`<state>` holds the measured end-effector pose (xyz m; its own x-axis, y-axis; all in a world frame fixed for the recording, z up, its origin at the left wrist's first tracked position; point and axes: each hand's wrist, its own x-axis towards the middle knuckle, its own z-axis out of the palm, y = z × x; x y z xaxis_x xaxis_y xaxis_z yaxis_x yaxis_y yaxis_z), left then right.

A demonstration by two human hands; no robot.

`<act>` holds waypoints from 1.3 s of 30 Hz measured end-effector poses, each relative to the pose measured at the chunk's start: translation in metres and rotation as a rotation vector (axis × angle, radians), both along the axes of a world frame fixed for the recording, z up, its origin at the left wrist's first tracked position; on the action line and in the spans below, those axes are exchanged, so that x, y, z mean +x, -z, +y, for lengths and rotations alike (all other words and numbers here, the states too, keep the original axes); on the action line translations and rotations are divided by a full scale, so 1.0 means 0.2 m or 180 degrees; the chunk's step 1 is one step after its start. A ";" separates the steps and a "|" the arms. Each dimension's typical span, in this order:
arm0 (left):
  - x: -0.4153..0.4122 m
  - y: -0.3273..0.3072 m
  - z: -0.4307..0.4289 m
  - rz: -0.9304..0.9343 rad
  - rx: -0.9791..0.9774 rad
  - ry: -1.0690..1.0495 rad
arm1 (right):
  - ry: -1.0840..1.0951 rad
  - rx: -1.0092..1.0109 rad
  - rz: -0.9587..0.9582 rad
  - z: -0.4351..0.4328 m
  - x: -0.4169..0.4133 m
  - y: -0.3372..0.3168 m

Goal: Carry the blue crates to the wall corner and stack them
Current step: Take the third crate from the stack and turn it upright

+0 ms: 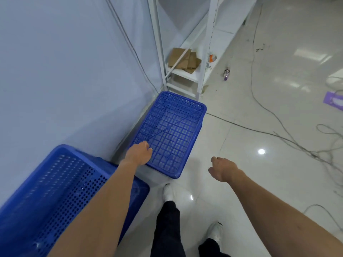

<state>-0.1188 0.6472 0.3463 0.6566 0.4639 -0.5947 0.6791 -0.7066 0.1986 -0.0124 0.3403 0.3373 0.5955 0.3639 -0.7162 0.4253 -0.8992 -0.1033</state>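
Note:
A blue perforated crate [172, 130] sits on the floor against the wall, beside the foot of a white shelf frame. A second blue crate [55, 191] lies close to me at lower left, also along the wall and blurred. My left hand [139, 153] hovers over the near left corner of the far crate, fingers curled, holding nothing that I can see. My right hand [223, 168] hangs above the bare floor to the right of that crate, fingers loosely bent and empty.
White metal shelving [202, 52] stands past the far crate, with cardboard pieces [185, 60] on its low shelf. Cables [289, 130] trail over the glossy tile floor at right. A small bottle [226, 73] lies near the shelf. My legs and white shoes are below.

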 end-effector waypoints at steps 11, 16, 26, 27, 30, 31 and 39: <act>0.52 1.03 0.65 0.0349 -0.0330 0.0480 | 0.0624 -0.0157 0.0562 0.52 0.27 1.01; 0.65 1.46 0.88 0.0793 -0.0094 0.0691 | 0.0907 -0.0193 0.0592 0.66 0.37 1.49; 0.71 1.93 1.03 0.0896 0.0261 0.0047 | 0.2468 0.0168 0.0325 0.86 0.60 2.02; 0.70 1.96 1.02 0.0791 0.0306 0.0048 | 0.2539 0.0158 0.0276 0.87 0.61 2.04; 0.65 2.02 1.01 0.0279 0.0491 0.0014 | 0.2779 0.0173 0.0320 0.89 0.63 2.10; 0.64 2.03 1.02 0.0136 0.0499 -0.0033 | 0.2842 0.0189 0.0361 0.89 0.62 2.11; 0.73 2.08 1.15 0.0582 0.0064 -0.0485 | 0.3089 0.0359 0.0492 0.91 0.62 2.10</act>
<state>0.0266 0.8768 -0.0697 0.4604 0.5624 -0.6868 0.8015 -0.5959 0.0494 0.1114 0.5217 -0.0828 0.5744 -0.1617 -0.8024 -0.5165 -0.8321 -0.2021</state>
